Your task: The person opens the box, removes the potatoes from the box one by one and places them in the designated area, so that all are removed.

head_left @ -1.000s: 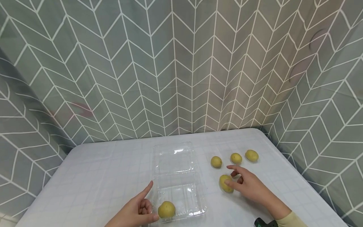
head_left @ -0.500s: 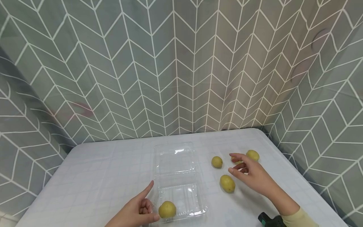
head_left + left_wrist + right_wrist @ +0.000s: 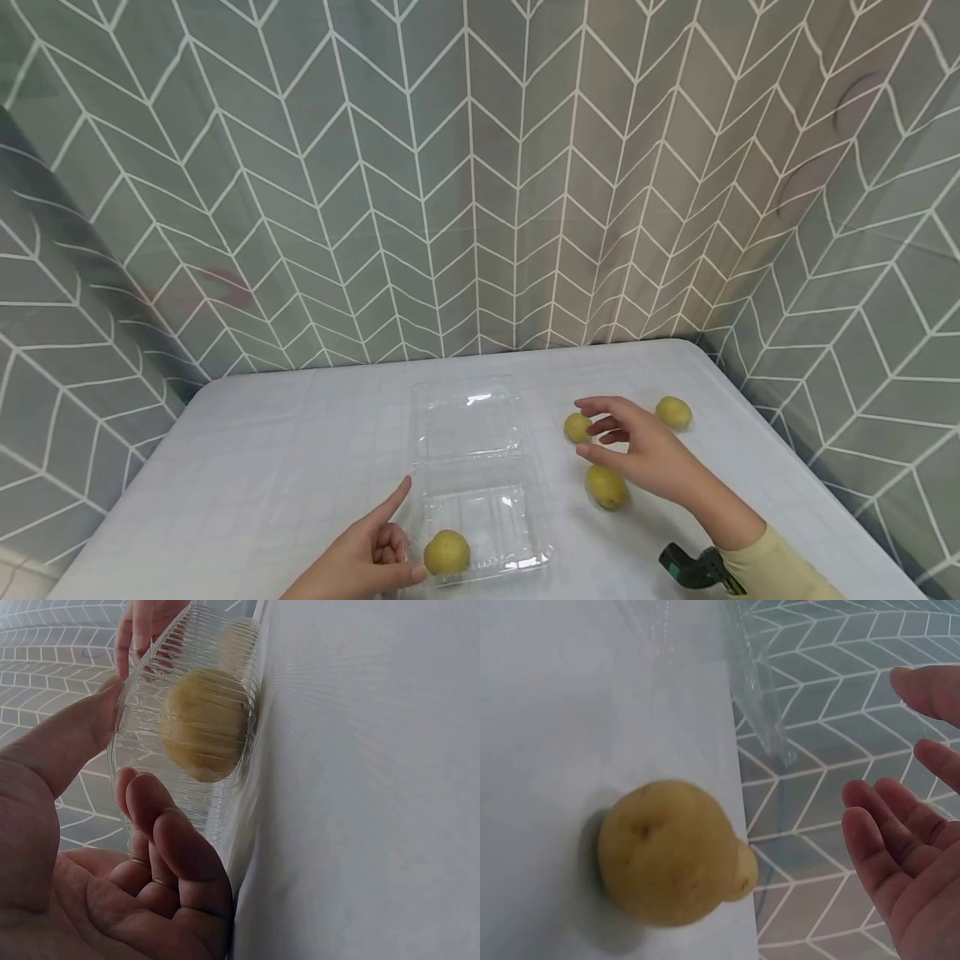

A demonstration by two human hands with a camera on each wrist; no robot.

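Observation:
A clear plastic clamshell box [image 3: 480,508] lies unfolded on the table, one yellow potato [image 3: 447,552] in its near left corner. Beside that corner is my left hand [image 3: 367,550], thumb tip at the rim, index finger extended and the other fingers curled against the side. In the left wrist view the potato [image 3: 206,724] shows through the ribbed wall. My right hand [image 3: 637,446] hovers with fingers parted and nothing held, fingertips beside a small potato [image 3: 577,427]. A larger potato [image 3: 607,487] lies just below it. A third loose potato is hidden behind this hand.
Another potato [image 3: 674,412] lies at the back right. The lid half [image 3: 465,417] of the box lies flat behind its base. A white cloth covers the table [image 3: 300,467], and patterned curtains [image 3: 480,183] hang around it. A black strapped device [image 3: 693,567] sits at the right wrist.
My right hand left the near large potato, went back and right over the middle one, then swung left to the small potato. The left hand and box have stayed put.

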